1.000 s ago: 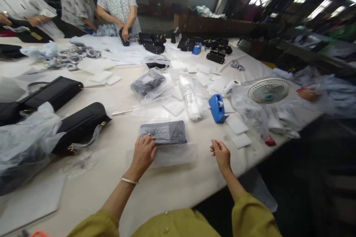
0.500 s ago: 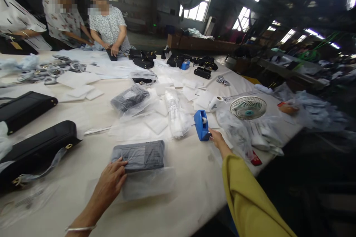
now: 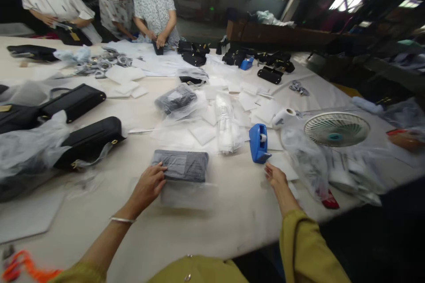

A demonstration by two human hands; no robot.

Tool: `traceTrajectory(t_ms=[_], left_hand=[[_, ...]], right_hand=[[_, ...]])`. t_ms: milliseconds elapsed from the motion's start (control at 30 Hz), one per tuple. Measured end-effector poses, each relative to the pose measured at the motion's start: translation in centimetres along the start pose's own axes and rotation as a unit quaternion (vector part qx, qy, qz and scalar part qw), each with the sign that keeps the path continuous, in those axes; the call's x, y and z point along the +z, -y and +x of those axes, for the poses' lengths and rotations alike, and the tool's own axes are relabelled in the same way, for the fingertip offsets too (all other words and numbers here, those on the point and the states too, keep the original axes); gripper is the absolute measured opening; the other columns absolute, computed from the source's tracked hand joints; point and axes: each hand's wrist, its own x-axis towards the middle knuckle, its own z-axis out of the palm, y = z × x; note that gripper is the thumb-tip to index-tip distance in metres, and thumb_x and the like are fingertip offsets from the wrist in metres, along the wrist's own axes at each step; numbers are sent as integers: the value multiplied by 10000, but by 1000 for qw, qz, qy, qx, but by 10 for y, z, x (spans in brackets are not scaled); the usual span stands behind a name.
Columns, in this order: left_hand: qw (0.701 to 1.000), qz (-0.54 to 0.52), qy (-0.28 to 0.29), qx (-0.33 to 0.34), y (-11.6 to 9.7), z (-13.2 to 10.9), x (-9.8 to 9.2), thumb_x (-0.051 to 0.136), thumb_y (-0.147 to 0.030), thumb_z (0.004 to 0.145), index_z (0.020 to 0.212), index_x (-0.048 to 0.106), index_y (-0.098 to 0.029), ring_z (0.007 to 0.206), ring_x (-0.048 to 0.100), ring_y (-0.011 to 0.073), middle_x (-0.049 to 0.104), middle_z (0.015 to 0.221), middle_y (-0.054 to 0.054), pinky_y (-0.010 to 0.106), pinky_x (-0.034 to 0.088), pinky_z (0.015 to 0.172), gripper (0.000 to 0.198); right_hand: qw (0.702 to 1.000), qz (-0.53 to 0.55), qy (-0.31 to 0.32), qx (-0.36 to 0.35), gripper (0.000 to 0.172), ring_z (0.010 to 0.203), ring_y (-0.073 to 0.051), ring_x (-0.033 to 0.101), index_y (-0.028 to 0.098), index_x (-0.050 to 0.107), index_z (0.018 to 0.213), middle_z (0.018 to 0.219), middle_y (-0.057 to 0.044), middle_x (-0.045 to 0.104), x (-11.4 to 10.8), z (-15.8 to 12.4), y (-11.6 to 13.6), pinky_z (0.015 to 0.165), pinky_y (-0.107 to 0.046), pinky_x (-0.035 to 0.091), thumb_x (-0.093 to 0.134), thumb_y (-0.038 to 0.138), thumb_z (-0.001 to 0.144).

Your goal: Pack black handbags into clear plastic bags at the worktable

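Observation:
A dark, flat packet [image 3: 181, 166] wrapped in clear plastic lies on the table in front of me. The loose end of its plastic bag [image 3: 186, 195] spreads toward me. My left hand [image 3: 148, 185] rests on the packet's left edge, fingers stretched out and lying on it. A blue tape dispenser [image 3: 258, 143] with a small roll in it stands to the right. Just below its front end is my right hand [image 3: 276, 177], apart from the dispenser, with thumb and fingers drawn together in a pinch. Whatever may be between those fingertips is too small to make out.
Black handbags [image 3: 93, 139] lie on the left, partly under plastic. Beyond the packet are another wrapped packet [image 3: 177, 98], a plastic bundle [image 3: 227, 124] and white sheets [image 3: 202, 132]. A fan [image 3: 337, 130] lies at right near the table edge. Several co-workers [image 3: 154, 9] stand across the table.
My right hand has come off the dispenser's front end and drawn back toward me. My left hand stays on the packet. The whole view has swung left and downward.

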Motion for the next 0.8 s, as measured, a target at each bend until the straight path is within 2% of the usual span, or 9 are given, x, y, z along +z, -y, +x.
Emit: traceTrajectory(t_ms=[167,267,333,400,467,533,600,733,800], left_hand=[[999,-20,11,-39,-17,2,-8,552,-176,830,730,591,-237,1326,516,285,697,1212,71,555,414,1109,124],[999,-27,12,-45,-21,3,-8,566,-161,822,733,602,-240,1329,509,278,694,1219,71,547,394,1125,124],[999,-25,11,-46,-22,3,-7,560,-158,833,755,610,-237,1338,500,276,690,1225,75,546,384,1130,122],[999,-21,13,-45,-23,2,-7,554,-159,842,775,616,-236,1346,492,280,690,1227,73,553,380,1129,119],[999,-17,14,-46,-23,0,-8,550,-157,847,788,620,-235,1348,490,281,691,1224,70,557,377,1130,121],[999,-13,16,-44,-23,-2,-9,553,-152,846,804,627,-232,1346,491,283,688,1227,74,558,373,1132,117],[999,-10,20,-38,-22,-1,-8,556,-150,849,822,633,-225,1350,485,287,681,1236,82,557,369,1134,111],[999,-2,32,-26,-27,8,-2,544,-143,870,880,647,-209,1362,468,292,666,1253,97,560,358,1142,123],[998,20,41,-31,-32,6,-6,553,-149,882,944,657,-206,1353,473,289,654,1266,100,560,357,1144,135]], right_hand=[[997,-63,51,16,309,476,-164,540,214,523,526,470,2,553,-12,-29,-2,396,-280,420,819,240,442],[978,-92,185,-10,297,653,-196,647,167,661,657,695,-66,697,-9,-76,10,547,-297,525,848,312,477],[914,-170,365,-51,302,728,-198,662,158,713,754,771,-69,726,6,-122,19,660,-305,540,827,372,574],[788,-277,542,-94,230,698,-183,639,169,725,781,718,-39,712,29,-171,28,672,-301,509,750,381,695],[686,-345,623,-149,169,657,-163,606,192,719,749,678,-8,691,58,-213,34,623,-278,457,679,356,759],[630,-393,627,-238,159,620,-146,573,215,700,690,649,14,673,87,-239,36,581,-262,402,659,342,776],[604,-437,577,-334,166,570,-136,535,228,666,607,583,27,638,111,-246,36,559,-263,364,708,322,737],[613,-472,477,-416,302,510,-122,480,215,566,473,460,41,522,141,-229,28,567,-275,390,840,233,599],[635,-440,458,-441,255,573,-121,535,200,617,599,577,29,592,164,-232,21,616,-284,470,807,323,717]])
